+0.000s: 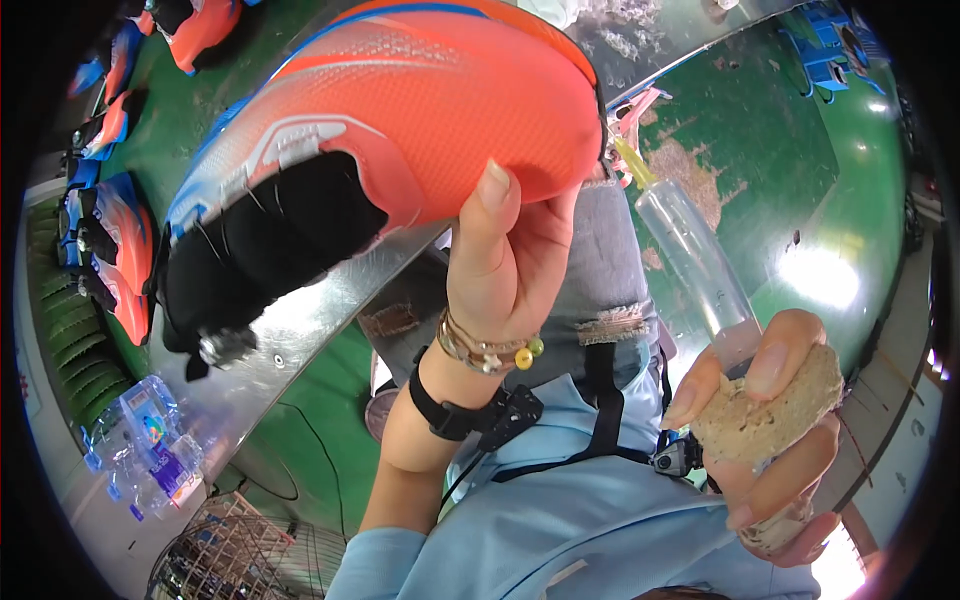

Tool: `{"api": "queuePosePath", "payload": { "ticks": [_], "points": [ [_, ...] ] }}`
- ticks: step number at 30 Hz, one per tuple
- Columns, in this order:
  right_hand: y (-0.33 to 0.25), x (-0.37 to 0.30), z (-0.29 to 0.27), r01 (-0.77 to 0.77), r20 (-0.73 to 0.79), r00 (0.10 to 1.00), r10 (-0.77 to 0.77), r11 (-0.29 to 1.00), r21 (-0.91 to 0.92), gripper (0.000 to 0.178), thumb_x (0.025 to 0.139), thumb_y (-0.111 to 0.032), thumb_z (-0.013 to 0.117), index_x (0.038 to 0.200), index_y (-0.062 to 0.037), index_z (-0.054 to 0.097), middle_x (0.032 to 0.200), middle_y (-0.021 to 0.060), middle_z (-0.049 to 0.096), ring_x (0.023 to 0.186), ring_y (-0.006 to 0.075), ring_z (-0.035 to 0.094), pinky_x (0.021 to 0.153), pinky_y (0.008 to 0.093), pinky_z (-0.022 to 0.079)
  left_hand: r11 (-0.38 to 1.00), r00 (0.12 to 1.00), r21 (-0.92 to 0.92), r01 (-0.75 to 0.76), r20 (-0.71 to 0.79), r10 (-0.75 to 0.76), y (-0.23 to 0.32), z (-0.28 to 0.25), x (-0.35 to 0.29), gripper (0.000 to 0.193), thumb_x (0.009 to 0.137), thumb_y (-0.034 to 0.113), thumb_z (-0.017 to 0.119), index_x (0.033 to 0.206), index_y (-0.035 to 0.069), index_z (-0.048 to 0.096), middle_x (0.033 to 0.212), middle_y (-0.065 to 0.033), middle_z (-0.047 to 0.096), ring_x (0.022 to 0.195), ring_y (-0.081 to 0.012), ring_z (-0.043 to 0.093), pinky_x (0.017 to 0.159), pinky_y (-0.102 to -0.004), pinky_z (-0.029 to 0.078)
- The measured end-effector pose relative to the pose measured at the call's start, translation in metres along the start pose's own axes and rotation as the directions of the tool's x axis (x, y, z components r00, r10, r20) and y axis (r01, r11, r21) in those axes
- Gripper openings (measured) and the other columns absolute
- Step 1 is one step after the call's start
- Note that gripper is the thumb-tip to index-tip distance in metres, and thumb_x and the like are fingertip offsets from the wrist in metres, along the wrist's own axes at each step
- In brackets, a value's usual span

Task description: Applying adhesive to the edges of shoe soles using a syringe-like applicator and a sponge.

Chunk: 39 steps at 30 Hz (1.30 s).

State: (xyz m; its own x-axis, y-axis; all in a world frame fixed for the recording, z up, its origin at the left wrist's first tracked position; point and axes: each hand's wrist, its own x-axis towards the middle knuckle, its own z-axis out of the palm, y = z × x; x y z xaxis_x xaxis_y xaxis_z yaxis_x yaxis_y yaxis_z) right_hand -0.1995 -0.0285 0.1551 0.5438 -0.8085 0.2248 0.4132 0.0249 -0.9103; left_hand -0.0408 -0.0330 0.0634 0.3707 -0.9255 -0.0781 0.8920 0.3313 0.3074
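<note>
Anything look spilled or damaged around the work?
Yes: a ragged brown patch breaks the green floor near the yellow-tipped tube; residue or wear, I can't tell. Whitish bits also litter the metal table beyond the shoe.

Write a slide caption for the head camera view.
Left hand holds an orange and blue shoe; right hand, a clear plastic tube with a yellow tip and a rough tan pad.

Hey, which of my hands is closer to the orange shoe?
Left. Your left hand is holding the shoe, touching its orange side. Your right hand is apart from it, at the picture's lower right, holding a clear tube and tan pad.
</note>
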Motion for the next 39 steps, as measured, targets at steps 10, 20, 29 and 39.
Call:
{"api": "queuePosePath", "payload": {
  "ticks": [10, 20, 29, 39],
  "points": [
    [0.027, 0.012, -0.001, 0.294, 0.252, 0.931, -0.265, 0.952, -0.086, 0.031, 0.066, -0.048, 0.066, 0.054, -0.0204, 0.060, 0.099, 0.0115, 0.040, 0.067, 0.0311, 0.055, 0.060, 0.0342, 0.046, 0.986, 0.862, -0.006, 0.165, -0.485, -0.147, 0.037, 0.064, -0.003, 0.037, 0.082, 0.036, 0.060, 0.101, 0.004, 0.057, 0.091, -0.0063, 0.064, 0.089, -0.0187, 0.060, 0.083, -0.0340, 0.049],
    [0.030, 0.000, -0.001, 0.239, 0.250, 0.950, -0.184, 0.948, -0.210, 0.040, 0.074, -0.057, 0.058, 0.062, -0.0193, 0.061, 0.097, 0.0090, 0.042, 0.076, 0.0287, 0.054, 0.060, 0.0300, 0.036, 0.973, 0.908, -0.048, 0.226, -0.351, -0.228, 0.045, 0.070, -0.003, 0.053, 0.082, 0.033, 0.062, 0.121, 0.004, 0.043, 0.116, -0.0126, 0.054, 0.108, -0.0235, 0.053, 0.079, -0.0337, 0.052],
    [0.028, -0.011, 0.003, 0.181, 0.237, 0.962, -0.138, 0.968, -0.171, 0.038, 0.070, -0.055, 0.062, 0.065, -0.0176, 0.061, 0.104, 0.0120, 0.038, 0.083, 0.0316, 0.052, 0.071, 0.0356, 0.044, 0.982, 0.880, -0.003, 0.191, -0.443, -0.172, 0.047, 0.068, -0.003, 0.046, 0.081, 0.030, 0.063, 0.115, 0.003, 0.048, 0.111, -0.0100, 0.057, 0.104, -0.0218, 0.055, 0.083, -0.0332, 0.050],
    [0.018, -0.005, 0.000, 0.241, -0.055, 0.962, -0.268, 0.926, -0.292, 0.036, 0.075, -0.051, 0.051, 0.069, -0.0152, 0.054, 0.114, 0.0188, 0.032, 0.094, 0.0333, 0.045, 0.077, 0.0442, 0.038, 0.974, 0.973, 0.152, 0.170, -0.181, -0.142, 0.083, 0.009, -0.077, 0.055, 0.074, 0.015, 0.069, 0.120, 0.003, 0.042, 0.113, -0.0030, 0.054, 0.102, -0.0146, 0.054, 0.088, -0.0294, 0.044]
  ]
}}
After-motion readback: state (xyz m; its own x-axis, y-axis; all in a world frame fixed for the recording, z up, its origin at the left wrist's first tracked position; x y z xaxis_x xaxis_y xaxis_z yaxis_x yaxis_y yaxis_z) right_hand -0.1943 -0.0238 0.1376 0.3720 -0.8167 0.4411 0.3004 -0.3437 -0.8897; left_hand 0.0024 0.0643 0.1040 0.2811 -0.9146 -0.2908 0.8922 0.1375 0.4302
